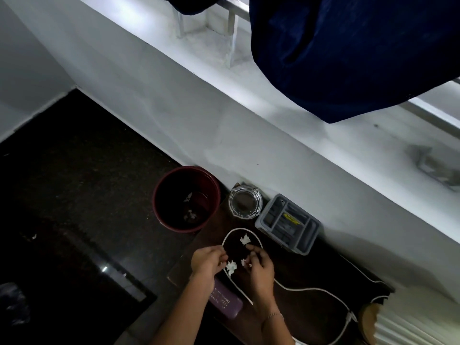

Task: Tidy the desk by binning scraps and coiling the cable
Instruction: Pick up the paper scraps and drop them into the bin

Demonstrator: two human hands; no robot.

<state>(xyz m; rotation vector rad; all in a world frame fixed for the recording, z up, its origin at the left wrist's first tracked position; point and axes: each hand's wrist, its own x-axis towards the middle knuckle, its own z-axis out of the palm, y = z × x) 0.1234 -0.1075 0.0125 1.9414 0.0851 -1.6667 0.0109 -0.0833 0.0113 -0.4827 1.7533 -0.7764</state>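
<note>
Lower centre: a person's left hand (209,263) pinches a crumpled scrap (231,266) and the right hand (258,267) nips a small scrap (245,262), both on the dark worktop (311,272) inside the loop of the uncoiled white cable (239,229). A loose scrap (245,239) lies just beyond. Such light bits could slip free short of the red bin (159,202), up-left in frame, and fall to the floor (74,170).

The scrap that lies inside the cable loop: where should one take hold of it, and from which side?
Pinch the scrap at its raised, crumpled middle, coming straight down from above. It lies loose on the desk, inside the cable loop and apart from it, so a top grip probably avoids dragging the cable. The right hand is nearest.
</note>
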